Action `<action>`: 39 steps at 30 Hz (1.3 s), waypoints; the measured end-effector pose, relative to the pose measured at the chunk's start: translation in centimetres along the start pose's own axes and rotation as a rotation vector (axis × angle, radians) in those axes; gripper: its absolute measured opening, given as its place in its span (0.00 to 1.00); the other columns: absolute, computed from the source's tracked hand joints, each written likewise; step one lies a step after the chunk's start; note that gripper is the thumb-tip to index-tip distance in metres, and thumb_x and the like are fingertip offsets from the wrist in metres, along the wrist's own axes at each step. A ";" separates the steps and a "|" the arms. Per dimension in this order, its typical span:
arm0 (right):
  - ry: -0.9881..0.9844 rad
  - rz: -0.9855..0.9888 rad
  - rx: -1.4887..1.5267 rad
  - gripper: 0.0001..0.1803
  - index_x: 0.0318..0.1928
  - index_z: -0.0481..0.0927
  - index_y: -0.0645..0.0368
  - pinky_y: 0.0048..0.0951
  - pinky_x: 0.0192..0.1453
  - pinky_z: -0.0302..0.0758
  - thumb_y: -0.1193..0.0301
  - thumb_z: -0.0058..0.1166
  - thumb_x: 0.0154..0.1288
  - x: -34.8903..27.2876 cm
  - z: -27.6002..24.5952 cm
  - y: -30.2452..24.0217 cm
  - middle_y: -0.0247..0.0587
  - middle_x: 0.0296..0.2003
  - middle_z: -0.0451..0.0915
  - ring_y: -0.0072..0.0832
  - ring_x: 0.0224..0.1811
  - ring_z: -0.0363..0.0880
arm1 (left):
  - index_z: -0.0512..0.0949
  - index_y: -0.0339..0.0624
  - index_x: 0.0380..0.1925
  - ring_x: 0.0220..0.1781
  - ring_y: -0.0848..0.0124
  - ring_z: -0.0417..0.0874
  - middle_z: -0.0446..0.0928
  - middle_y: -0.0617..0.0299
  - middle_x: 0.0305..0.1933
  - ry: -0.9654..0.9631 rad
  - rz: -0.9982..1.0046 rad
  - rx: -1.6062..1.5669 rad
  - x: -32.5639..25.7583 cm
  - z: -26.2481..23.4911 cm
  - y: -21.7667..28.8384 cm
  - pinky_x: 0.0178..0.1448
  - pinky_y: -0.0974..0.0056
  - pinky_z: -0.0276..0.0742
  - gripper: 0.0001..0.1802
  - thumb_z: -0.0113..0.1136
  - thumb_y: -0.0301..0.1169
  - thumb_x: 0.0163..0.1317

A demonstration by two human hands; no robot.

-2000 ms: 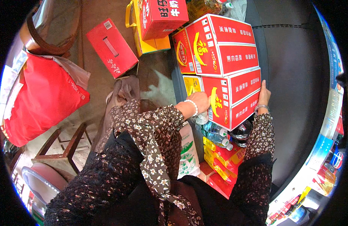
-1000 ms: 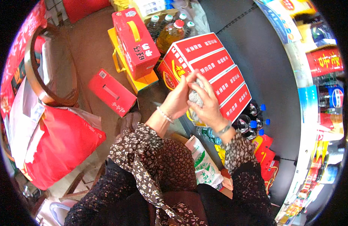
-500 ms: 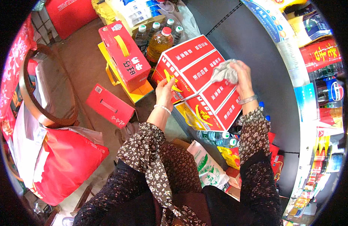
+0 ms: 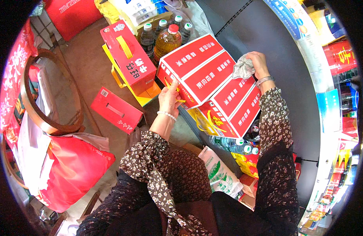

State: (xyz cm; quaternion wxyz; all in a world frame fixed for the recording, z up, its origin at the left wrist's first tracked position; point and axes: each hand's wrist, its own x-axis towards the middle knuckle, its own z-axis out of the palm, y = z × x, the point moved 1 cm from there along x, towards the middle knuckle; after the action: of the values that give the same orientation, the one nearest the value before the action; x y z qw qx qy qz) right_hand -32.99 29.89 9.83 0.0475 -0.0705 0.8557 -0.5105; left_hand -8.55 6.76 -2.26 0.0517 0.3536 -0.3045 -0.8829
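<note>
My left hand [image 4: 167, 105], with a white bead bracelet, is closed on the yellow handle [image 4: 181, 101] at the near side of a red-and-white carton [image 4: 195, 70]. This carton is slightly tilted. A second, similar carton [image 4: 237, 103] stands against its right side, with its own yellow handle [image 4: 215, 126] facing me. My right hand [image 4: 260, 64] is closed around a crumpled grey cloth [image 4: 243, 68] at the far right corner of the cartons. The cloth hides part of their edge.
Left of the cartons stand a red gift box [image 4: 128, 55] and several bottles [image 4: 168, 41]. A flat red box [image 4: 115, 110] lies on the floor near a wooden stool [image 4: 26, 98]. A dark counter [image 4: 291, 78] curves along the right, and water bottles [image 4: 228, 144] lie in front of the cartons.
The left carton has shifted left and tilted, with my left hand now gripping its handle. My right hand has moved right and away with the cloth, off the carton tops.
</note>
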 end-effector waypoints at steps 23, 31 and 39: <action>-0.162 0.127 -0.404 0.07 0.22 0.79 0.69 0.38 0.26 0.72 0.76 0.52 0.42 5.2 8.3 -0.6 0.49 0.22 0.81 0.32 0.24 0.81 | 0.63 0.38 0.55 0.47 0.68 0.79 0.75 0.57 0.50 0.148 0.165 -0.390 0.4 2.9 -1.8 0.50 0.62 0.76 0.29 0.61 0.42 0.61; -0.164 -0.051 -0.308 0.06 0.19 0.78 0.65 0.35 0.21 0.69 0.78 0.47 0.44 3.2 5.8 -7.2 0.42 0.17 0.77 0.28 0.18 0.76 | 0.63 0.36 0.52 0.48 0.69 0.78 0.75 0.55 0.49 0.091 0.261 -0.309 -2.3 4.2 1.1 0.51 0.63 0.75 0.28 0.61 0.42 0.62; -0.125 -0.138 -0.484 0.09 0.24 0.81 0.66 0.33 0.31 0.73 0.74 0.49 0.44 -2.1 2.5 -13.2 0.45 0.22 0.81 0.30 0.24 0.79 | 0.66 0.39 0.50 0.47 0.71 0.78 0.76 0.58 0.49 -0.081 0.233 -0.374 -5.4 4.1 1.5 0.50 0.62 0.76 0.26 0.55 0.49 0.64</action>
State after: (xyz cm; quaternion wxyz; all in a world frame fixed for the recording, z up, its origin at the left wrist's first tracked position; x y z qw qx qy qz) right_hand -29.59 21.87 20.27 0.0470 -0.1697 0.9415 -0.2874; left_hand -7.43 9.24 4.18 0.2057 0.2644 -0.1761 -0.9256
